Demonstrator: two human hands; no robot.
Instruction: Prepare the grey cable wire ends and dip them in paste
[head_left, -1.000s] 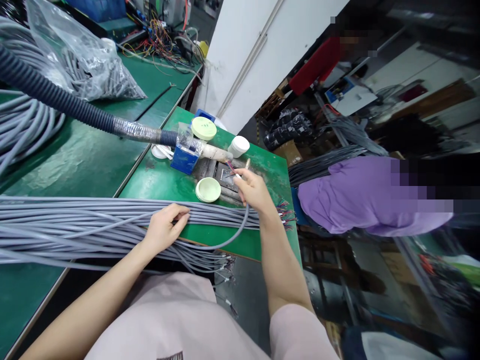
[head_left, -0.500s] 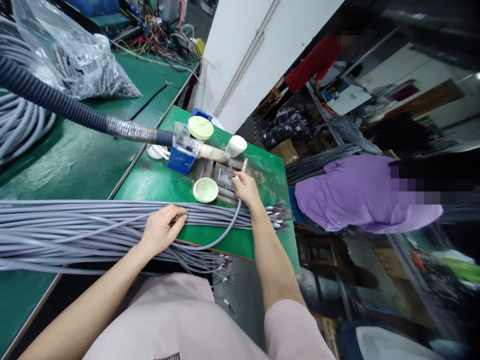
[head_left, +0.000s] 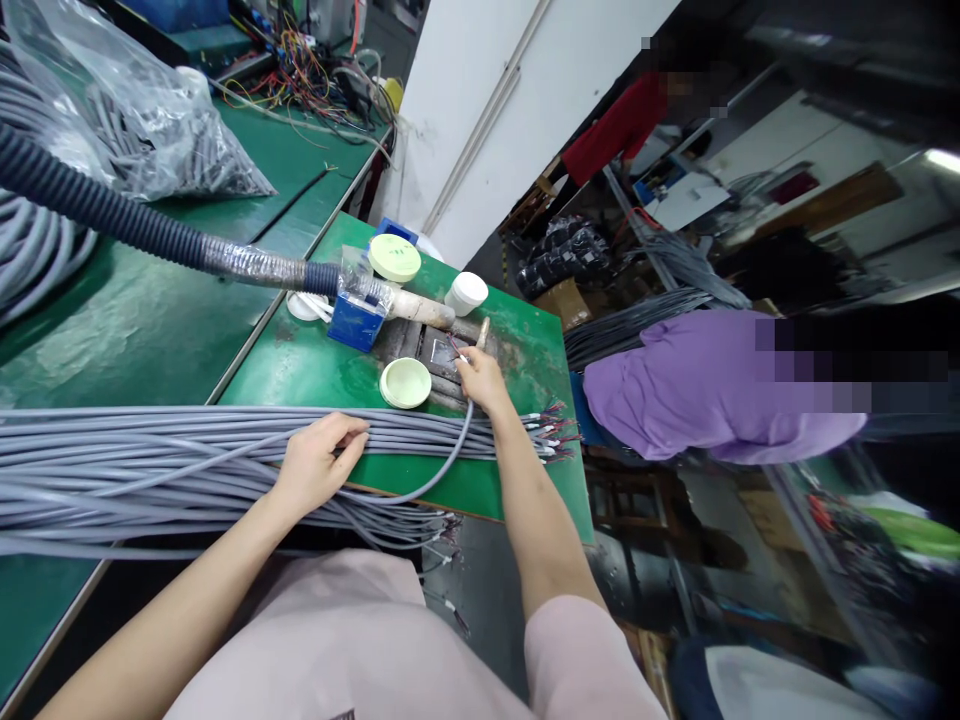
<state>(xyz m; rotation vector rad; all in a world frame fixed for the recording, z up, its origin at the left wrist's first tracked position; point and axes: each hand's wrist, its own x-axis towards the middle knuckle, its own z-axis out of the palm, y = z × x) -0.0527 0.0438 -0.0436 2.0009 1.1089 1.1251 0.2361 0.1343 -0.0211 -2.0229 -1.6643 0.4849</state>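
A thick bundle of grey cables [head_left: 150, 460] lies across the green bench, its stripped coloured wire ends [head_left: 551, 430] at the right edge. My left hand [head_left: 315, 465] rests on the bundle with fingers curled around one or two cables. My right hand [head_left: 480, 378] pinches the end of a single grey cable [head_left: 442, 470] that loops out from the bundle. It holds the stripped wires down at a dark metal fixture [head_left: 439, 350] on the bench.
A corrugated dark hose [head_left: 150, 235] ends over the fixture beside a blue box [head_left: 352, 318]. Pale green lids [head_left: 405, 383] and a white jar [head_left: 466, 293] stand nearby. A plastic bag of cable pieces [head_left: 142, 120] lies far left. A person in purple [head_left: 697, 385] bends at the right.
My right hand has pushed the cable end farther forward onto the fixture. The left hand stays on the bundle; the view has shifted slightly.
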